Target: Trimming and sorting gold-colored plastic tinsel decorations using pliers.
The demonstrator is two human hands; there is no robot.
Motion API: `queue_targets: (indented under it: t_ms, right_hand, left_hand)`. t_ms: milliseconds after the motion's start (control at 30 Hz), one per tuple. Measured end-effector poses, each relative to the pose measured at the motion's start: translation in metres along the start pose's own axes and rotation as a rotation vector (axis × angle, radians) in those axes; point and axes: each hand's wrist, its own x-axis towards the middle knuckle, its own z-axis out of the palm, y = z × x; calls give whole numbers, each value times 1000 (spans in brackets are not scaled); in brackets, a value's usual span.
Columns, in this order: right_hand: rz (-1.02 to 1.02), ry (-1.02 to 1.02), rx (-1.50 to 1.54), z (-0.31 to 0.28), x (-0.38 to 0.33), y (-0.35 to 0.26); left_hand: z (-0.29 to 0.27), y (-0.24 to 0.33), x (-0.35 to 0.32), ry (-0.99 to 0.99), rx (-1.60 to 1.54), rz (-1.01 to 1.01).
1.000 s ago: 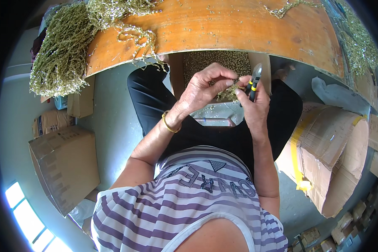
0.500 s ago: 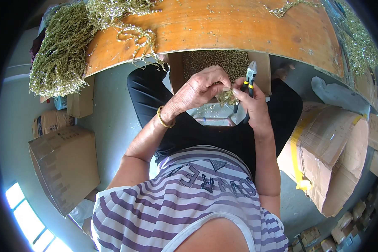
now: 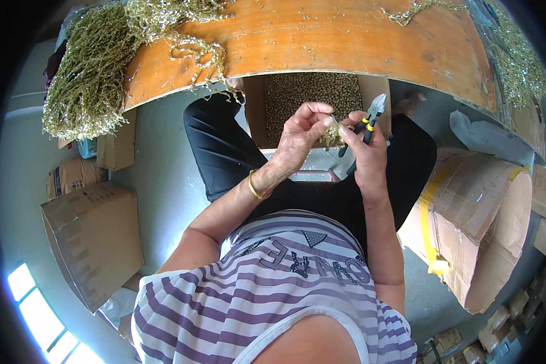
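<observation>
Raised hands point(image 3: 337, 136) tilt pliers point(image 3: 365, 124) diagonally up-right.

A curved orange wooden table point(image 3: 321, 42) stands over grey floor point(image 3: 164, 188); cardboard boxes point(image 3: 94, 239) sit around; daylight lower left.

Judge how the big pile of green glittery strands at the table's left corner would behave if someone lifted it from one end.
The pile of strands droops over the wooden table edge, so it is probably floppy, not stiff. The strands look thin and wispy, so likely light for its bulk. They lie tangled together, so lifting one end would probably drag a clump along and might shed bits.
</observation>
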Motion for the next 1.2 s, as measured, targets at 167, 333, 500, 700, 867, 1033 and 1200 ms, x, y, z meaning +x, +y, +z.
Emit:
queue_targets:
  t_ms: [167, 333, 500, 700, 867, 1033, 1200]
  right_hand:
    - [-139, 160, -231, 9, -3, -2]
    - [-57, 119, 52, 3, 0, 1]
    - [-11, 103, 86, 1, 2, -3]
    - [-116, 158, 42, 5, -1, 3]
    - [-45, 225, 89, 7, 3, 6]
    - [17, 204, 180, 6, 5, 20]
    - [48, 277, 52, 19, -3, 15]
  left_hand:
    - [13, 16, -2, 67, 207, 14]
    - [6, 22, 1, -47, 279, -40]
    - [7, 17, 1, -49, 81, -84]
    - [8, 15, 1, 21, 134, -33]
    - [8, 12, 1, 41, -105, -91]
    - [10, 11, -1, 86, -10, -92]
    - [9, 6, -3, 119, 133, 88]
